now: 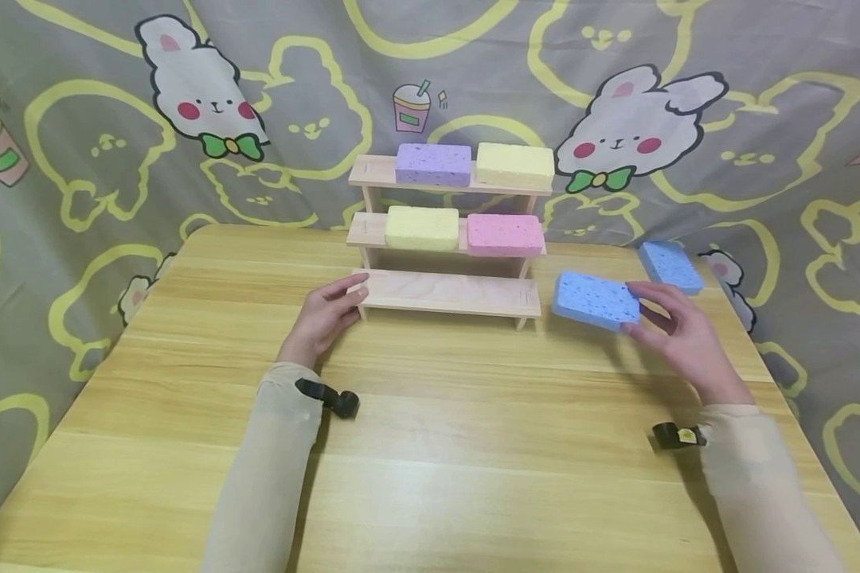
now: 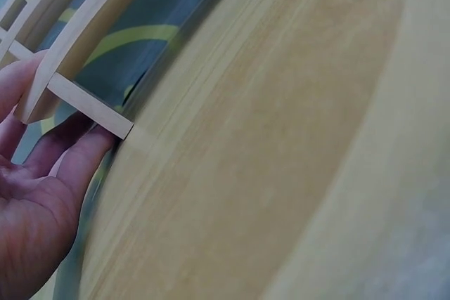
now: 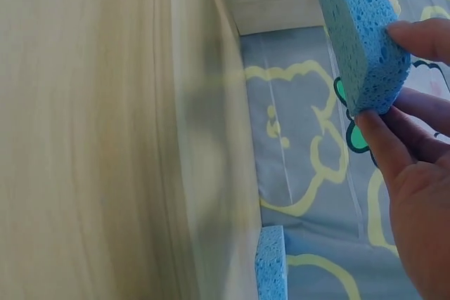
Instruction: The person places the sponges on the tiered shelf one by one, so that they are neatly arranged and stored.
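My right hand [image 1: 684, 342] pinches a blue sponge [image 1: 595, 300] by its right end, holding it above the table just right of the stand. In the right wrist view thumb and fingers press the end of that sponge [image 3: 362, 40]. My left hand [image 1: 324, 318] grips the left end of the lowest step of a three-step wooden stand [image 1: 444, 293]. The left wrist view shows the thumb on top and fingers below, beside a stand leg [image 2: 91, 105]. On the middle step sit a yellow sponge [image 1: 421, 229] and a pink sponge [image 1: 505, 235].
A purple sponge [image 1: 433, 165] and another yellow sponge [image 1: 514, 165] sit on the top step. At the table's back right corner lies a second blue sponge [image 1: 670, 267]. A patterned curtain [image 1: 473, 64] hangs close behind the wooden table [image 1: 430, 461].
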Available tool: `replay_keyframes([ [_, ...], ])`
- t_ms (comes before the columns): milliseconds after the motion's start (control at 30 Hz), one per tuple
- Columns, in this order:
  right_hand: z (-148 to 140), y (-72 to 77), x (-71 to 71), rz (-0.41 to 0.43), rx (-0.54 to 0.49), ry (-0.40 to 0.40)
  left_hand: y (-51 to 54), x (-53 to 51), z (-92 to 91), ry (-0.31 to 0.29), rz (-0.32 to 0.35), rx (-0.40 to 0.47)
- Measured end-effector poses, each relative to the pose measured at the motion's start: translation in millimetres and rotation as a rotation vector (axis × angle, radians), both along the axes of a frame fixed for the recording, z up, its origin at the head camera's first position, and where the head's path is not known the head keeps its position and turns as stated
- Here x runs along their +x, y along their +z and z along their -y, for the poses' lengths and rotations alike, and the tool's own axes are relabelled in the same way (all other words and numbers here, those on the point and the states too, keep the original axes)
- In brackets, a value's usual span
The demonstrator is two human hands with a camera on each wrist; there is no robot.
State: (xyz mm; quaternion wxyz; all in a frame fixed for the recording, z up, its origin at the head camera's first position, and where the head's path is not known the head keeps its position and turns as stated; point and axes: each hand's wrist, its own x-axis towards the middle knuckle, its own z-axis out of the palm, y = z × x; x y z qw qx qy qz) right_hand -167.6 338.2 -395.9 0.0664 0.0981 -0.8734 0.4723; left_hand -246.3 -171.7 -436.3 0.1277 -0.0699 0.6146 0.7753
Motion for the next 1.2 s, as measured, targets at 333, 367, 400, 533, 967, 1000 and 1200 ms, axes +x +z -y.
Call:
replay_keyframes([
  [333, 6.1, -1.6, -4.4, -0.011, -0.023, 0.029, 2.2, -2.1, 0.5, -0.008, -0.047, -0.048],
  [367, 6.2, -2.0, -4.9, -0.01, -0.024, 0.031, 2.6, -2.6, 0.3, -0.011, -0.053, -0.059],
  [400, 6.5, -2.2, -5.2, -0.008, -0.026, 0.034, 3.2, -2.9, -0.1, -0.012, -0.06, -0.068],
  [533, 9.7, -0.8, -4.2, 0.001, -0.024, 0.043, 4.0, -3.8, -1.9, -0.018, -0.083, -0.09],
  [967, 31.2, 1.2, -10.7, -0.009, -0.049, 0.097, 0.3, -4.4, -4.7, -0.014, -0.085, -0.1],
  [1000, 33.1, 1.2, -11.8, -0.01, -0.047, 0.101, 0.2, -4.4, -4.6, -0.017, -0.084, -0.097],
  [1200, 45.6, 1.7, -17.8, -0.015, -0.061, 0.127, 0.1, -3.8, -3.9, -0.026, -0.078, -0.1],
])
